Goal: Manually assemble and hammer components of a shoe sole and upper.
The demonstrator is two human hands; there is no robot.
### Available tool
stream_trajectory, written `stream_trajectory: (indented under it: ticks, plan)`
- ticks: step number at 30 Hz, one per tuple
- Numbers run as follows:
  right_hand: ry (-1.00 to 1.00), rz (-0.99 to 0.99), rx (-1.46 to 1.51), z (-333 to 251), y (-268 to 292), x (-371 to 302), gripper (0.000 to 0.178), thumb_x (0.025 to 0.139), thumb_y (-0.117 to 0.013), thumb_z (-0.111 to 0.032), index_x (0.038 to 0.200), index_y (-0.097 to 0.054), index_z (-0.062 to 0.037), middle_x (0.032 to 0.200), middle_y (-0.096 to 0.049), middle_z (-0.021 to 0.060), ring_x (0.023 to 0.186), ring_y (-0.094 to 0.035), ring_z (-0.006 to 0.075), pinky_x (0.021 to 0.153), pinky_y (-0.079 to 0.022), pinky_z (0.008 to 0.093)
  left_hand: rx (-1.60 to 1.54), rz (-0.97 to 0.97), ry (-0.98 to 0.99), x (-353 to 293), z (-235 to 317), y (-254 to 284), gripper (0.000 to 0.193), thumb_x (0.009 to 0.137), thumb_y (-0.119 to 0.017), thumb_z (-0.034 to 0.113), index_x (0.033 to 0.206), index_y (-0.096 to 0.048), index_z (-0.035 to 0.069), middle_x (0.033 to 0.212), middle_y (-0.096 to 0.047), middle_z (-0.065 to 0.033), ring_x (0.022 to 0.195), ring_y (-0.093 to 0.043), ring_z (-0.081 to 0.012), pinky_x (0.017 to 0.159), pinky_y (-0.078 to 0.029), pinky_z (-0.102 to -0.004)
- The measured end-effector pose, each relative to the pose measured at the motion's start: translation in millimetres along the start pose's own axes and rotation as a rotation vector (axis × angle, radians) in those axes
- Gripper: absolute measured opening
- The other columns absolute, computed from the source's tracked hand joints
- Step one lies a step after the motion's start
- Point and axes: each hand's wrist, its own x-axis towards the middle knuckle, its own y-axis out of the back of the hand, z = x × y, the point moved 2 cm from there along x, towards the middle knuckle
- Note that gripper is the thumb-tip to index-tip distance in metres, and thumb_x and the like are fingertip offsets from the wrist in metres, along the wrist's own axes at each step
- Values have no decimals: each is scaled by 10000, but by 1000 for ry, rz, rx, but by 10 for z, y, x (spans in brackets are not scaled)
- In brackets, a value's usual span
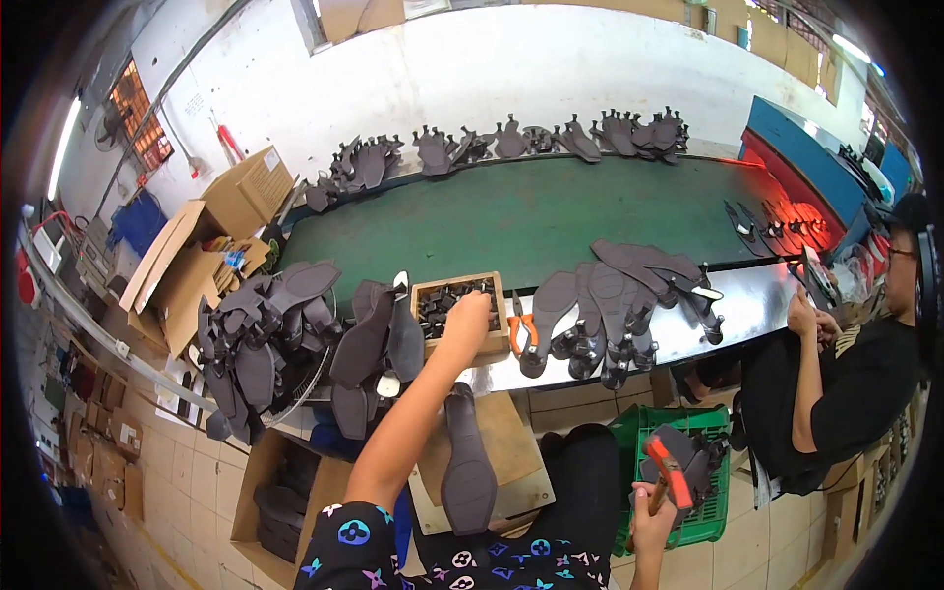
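Observation:
My left hand (471, 311) reaches into a wooden box (420, 344) of small black heel pieces (440, 307); its fingertips are hidden below the hand. In my right hand (650, 521) is a hammer (672, 473) with a red head and wooden handle, held to the right of my lap. A dark grey shoe sole (469, 482) lies lengthwise before me on a work block (511, 447) with a tan top, under my left forearm. Orange-handled pliers (523, 332) rest just right of the box.
Soles are heaped left of the box (258, 344) and right of the pliers (615, 295). Behind runs a green conveyor belt (423, 221), with heeled soles along its far edge. A green crate (713, 511) stands beside my right hand. A co-worker (836, 393) sits at the right.

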Motion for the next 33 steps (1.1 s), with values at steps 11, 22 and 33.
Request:
stream_trajectory:
  ticks: [11, 22, 33]
  plan:
    - [74, -292, 287, -1098, -581, 350, 262, 930, -680, -93, 1174, -665, 1, 852, -701, 62, 630, -560, 69, 572, -431, 222, -142, 328, -309, -572, 445, 808, 80, 761, -742, 69, 834, -709, 78, 823, -665, -47, 792, -661, -252, 661, -552, -366]
    - [134, -912, 527, -2169, -1219, 189, 316, 815, -809, -118, 1034, -676, 68, 830, -679, 118, 509, -557, 80, 426, -441, 214, 53, 235, -606, -1981, 1539, 2190, 234, 703, -745, 96, 909, -684, 4, 905, -658, -89, 794, -655, -223, 668, -544, -313]
    - [42, -1033, 690, -2340, -1258, -267, 234, 848, -760, -85, 918, -625, 93, 827, -682, 307, 494, -576, 121, 430, -472, 238, -481, 176, 139, -2053, 321, 911, 549, 872, -738, 308, 1283, -533, 8, 1185, -604, -224, 1143, -568, -413, 1012, -433, -457]
